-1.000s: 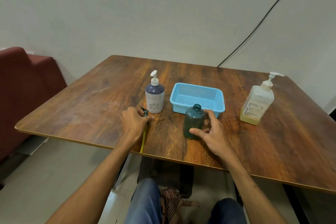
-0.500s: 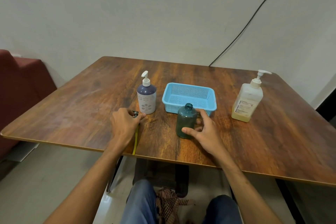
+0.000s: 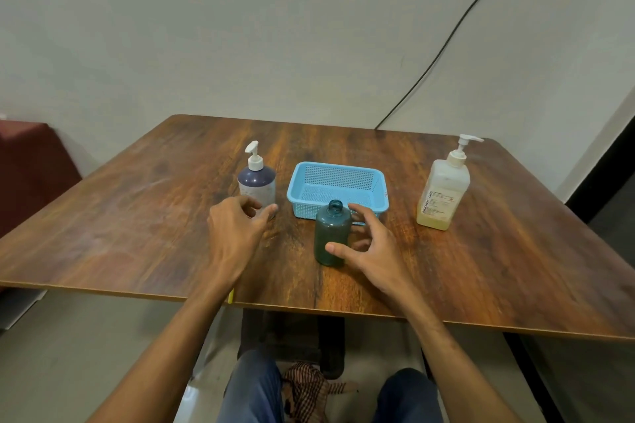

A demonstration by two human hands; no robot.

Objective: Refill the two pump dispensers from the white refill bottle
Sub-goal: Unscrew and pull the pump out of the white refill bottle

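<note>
Wooden table (image 3: 137, 216), light-blue mesh basket (image 3: 338, 178) near its middle, black cable (image 3: 446, 41) slanting down pale wall, dark red seat (image 3: 31, 161) at left, checked cloth (image 3: 302, 385) underneath.

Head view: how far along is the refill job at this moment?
Done: the green bottle stands open-necked, its pump off. In hand: the right hand touches it with the thumb, and the left hand is at the purple-topped dispenser, whose pump is still on. Left: all the pouring. The white refill bottle stands apart, unopened.
</note>
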